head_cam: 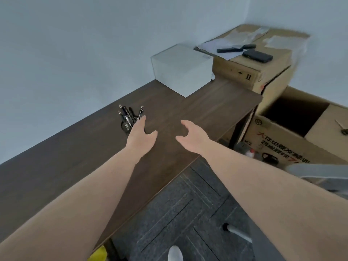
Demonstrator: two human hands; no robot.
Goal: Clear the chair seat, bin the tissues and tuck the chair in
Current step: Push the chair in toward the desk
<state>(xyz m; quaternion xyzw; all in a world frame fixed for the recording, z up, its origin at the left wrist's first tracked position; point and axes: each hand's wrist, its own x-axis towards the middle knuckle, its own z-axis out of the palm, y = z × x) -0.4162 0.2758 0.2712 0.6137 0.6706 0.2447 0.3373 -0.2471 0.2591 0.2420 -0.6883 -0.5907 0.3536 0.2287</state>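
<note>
well, both hands, left (140, 133) and right (190, 135), hover open and empty over the dark worktop (75, 153) beside the pen pot (129, 119). only a grey chair (318, 177) edge shows at right, likely rolling easily if pushed by its back; tissues aren't visible.

We see a dark matt wood-grain desk (79, 159), a smooth matt white box (181, 69), plain brown cardboard boxes (269, 72), grey ribbed carpet tiles (180, 208), and glossy metal-tipped pens (130, 114).
</note>
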